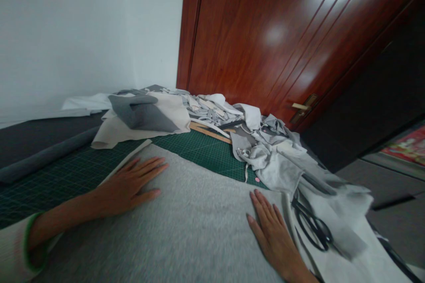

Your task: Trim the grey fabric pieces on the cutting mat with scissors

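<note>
A large piece of light grey fabric [195,230] is spread over a green cutting mat [199,154] with a printed grid. My left hand [131,185] lies flat on its upper left part, fingers stretched and the thumb apart. Near the right edge of the fabric rests my right hand [270,230], also flat, with fingers extended. Neither hand holds anything. Just right of my right hand, a pair of scissors with black handles [314,227] lies on pale fabric; its blades are hard to make out.
Behind lies a heap of grey and white scraps [212,108], with a wooden ruler [212,132] before it. Folded grey and cream cloth [142,117] sits at back left, near a dark grey fabric roll [49,154]. A brown wooden door [265,31] stands beyond.
</note>
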`<state>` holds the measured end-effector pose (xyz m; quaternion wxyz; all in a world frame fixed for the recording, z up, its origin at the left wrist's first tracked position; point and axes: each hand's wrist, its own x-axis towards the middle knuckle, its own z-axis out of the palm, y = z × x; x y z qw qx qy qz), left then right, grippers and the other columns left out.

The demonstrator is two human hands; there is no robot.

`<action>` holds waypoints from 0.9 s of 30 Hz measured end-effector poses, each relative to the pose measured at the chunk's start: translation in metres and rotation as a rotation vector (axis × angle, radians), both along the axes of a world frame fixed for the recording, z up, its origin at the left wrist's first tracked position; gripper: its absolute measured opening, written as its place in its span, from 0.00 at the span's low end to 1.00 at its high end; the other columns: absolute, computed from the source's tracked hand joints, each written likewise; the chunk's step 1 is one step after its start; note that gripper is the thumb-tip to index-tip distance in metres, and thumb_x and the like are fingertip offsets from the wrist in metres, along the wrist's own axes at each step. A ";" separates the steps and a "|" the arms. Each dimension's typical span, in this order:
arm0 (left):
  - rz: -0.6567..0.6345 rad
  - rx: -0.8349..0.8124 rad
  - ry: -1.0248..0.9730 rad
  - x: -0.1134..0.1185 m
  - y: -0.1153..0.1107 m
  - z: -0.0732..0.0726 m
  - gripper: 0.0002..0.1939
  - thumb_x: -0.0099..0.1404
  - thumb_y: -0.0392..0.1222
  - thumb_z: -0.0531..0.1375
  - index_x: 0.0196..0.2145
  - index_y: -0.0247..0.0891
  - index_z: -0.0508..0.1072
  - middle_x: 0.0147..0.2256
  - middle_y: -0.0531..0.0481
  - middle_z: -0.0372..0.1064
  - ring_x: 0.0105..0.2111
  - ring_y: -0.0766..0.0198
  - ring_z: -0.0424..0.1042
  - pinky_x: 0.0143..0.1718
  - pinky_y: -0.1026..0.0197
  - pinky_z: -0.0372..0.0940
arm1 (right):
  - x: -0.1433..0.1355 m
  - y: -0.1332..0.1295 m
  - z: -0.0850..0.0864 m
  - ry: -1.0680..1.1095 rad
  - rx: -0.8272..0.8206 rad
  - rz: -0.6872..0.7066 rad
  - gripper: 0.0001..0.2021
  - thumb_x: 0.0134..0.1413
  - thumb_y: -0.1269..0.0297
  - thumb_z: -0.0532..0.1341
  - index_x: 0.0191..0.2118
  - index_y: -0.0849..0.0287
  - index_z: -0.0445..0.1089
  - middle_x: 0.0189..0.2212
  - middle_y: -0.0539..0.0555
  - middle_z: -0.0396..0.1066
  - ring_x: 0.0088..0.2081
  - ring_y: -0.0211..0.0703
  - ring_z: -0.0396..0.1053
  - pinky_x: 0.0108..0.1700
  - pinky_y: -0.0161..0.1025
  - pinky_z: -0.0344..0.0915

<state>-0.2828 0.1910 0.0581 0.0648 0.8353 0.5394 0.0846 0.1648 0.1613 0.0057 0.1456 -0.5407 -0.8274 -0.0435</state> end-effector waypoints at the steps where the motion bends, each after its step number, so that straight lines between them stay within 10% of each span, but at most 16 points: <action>1: 0.038 0.008 0.019 -0.005 0.003 0.002 0.35 0.69 0.58 0.52 0.68 0.42 0.54 0.69 0.44 0.45 0.69 0.45 0.45 0.67 0.37 0.36 | 0.007 0.003 -0.005 0.005 0.027 -0.041 0.30 0.69 0.54 0.45 0.72 0.50 0.37 0.69 0.59 0.49 0.69 0.57 0.49 0.63 0.67 0.56; 16: 0.385 0.080 0.161 -0.049 0.014 0.009 0.33 0.71 0.51 0.43 0.68 0.31 0.51 0.68 0.36 0.47 0.69 0.45 0.46 0.64 0.37 0.44 | 0.031 0.021 -0.021 0.060 0.158 -0.107 0.33 0.67 0.50 0.45 0.64 0.74 0.57 0.64 0.73 0.58 0.67 0.62 0.53 0.64 0.62 0.59; 21: 0.300 0.175 0.105 -0.036 0.005 0.022 0.35 0.68 0.55 0.52 0.67 0.35 0.56 0.68 0.36 0.47 0.68 0.43 0.46 0.65 0.36 0.41 | 0.043 0.022 0.026 0.069 -0.192 -0.111 0.32 0.61 0.49 0.52 0.63 0.70 0.62 0.62 0.68 0.63 0.63 0.59 0.61 0.63 0.57 0.62; 27: -0.103 -0.077 -0.086 0.023 -0.013 0.048 0.37 0.68 0.61 0.53 0.68 0.41 0.55 0.68 0.42 0.47 0.68 0.48 0.49 0.66 0.45 0.49 | 0.030 0.033 0.111 0.078 -0.344 -0.049 0.27 0.60 0.48 0.53 0.60 0.55 0.68 0.56 0.58 0.72 0.57 0.57 0.70 0.60 0.56 0.64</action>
